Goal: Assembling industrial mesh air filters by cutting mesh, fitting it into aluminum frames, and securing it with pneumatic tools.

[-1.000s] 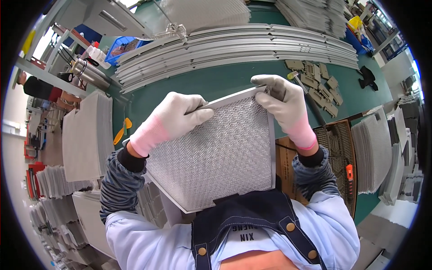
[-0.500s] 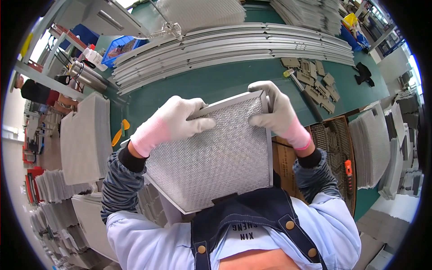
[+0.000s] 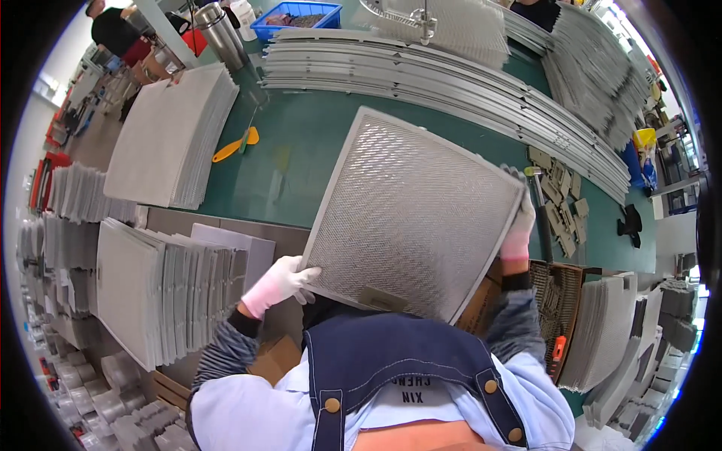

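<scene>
A framed metal mesh filter panel (image 3: 414, 214) is tilted in front of me, above the near table edge, with a small beige clip plate (image 3: 383, 298) at its lower rim. My left hand (image 3: 280, 286), in a white glove with a pink cuff, is closed on the panel's lower left edge, thumb on the face. On the right, my right hand (image 3: 519, 225) grips the frame near the right corner; its fingers are partly hidden behind the panel.
Long metal rails (image 3: 421, 79) lie across the green table (image 3: 301, 128). Left are a yellow-orange scraper (image 3: 237, 145) and panel stacks (image 3: 169, 135). Beige plastic pieces (image 3: 560, 199), a hammer (image 3: 538, 203) and a box of metal parts (image 3: 553, 301) are right. A person (image 3: 116, 30) stands far left.
The panel has been turned and is more face-up. My left hand has moved from its top edge to the lower left; my right hand is lower, along the right edge. The view has swung left.
</scene>
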Tool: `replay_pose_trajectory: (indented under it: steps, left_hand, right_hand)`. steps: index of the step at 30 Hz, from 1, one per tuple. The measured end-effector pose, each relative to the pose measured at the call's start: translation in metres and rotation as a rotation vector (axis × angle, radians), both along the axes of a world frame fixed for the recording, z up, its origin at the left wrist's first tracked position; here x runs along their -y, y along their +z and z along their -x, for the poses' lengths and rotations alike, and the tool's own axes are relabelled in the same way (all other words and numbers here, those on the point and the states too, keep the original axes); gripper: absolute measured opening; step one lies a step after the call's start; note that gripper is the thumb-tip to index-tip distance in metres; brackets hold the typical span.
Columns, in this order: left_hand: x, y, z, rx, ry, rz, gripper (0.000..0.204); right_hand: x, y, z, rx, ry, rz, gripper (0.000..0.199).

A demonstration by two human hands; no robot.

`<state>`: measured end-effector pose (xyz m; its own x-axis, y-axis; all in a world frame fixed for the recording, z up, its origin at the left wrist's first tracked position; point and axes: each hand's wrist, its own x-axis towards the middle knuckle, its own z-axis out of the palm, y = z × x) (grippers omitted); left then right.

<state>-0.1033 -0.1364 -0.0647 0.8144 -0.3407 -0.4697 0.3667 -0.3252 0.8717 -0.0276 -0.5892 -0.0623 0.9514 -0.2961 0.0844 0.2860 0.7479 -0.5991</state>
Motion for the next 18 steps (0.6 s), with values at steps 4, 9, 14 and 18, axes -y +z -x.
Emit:
replay_pose_trajectory:
  steps: [4,9,14,18]
  left_hand:
    - [0.000,0.065,-0.051,-0.131,0.152,0.212,0.033]
    - [0.013,0.099,-0.139,-0.190,0.384,0.516,0.031]
    - [-0.017,0.168,-0.215,1.214,0.780,0.295,0.029]
    - [0.110,0.224,-0.176,1.498,0.000,-0.106,0.037]
  right_hand:
    - [0.007,0.078,-0.059,-0.174,-0.132,0.706,0.032]
    - [0.021,0.186,-0.075,0.363,-0.263,0.555,0.027]
    - [-0.082,0.186,-0.034,0.302,-0.513,0.668,0.017]
    - [-0.116,0.183,-0.038,0.533,-0.507,0.869,0.005]
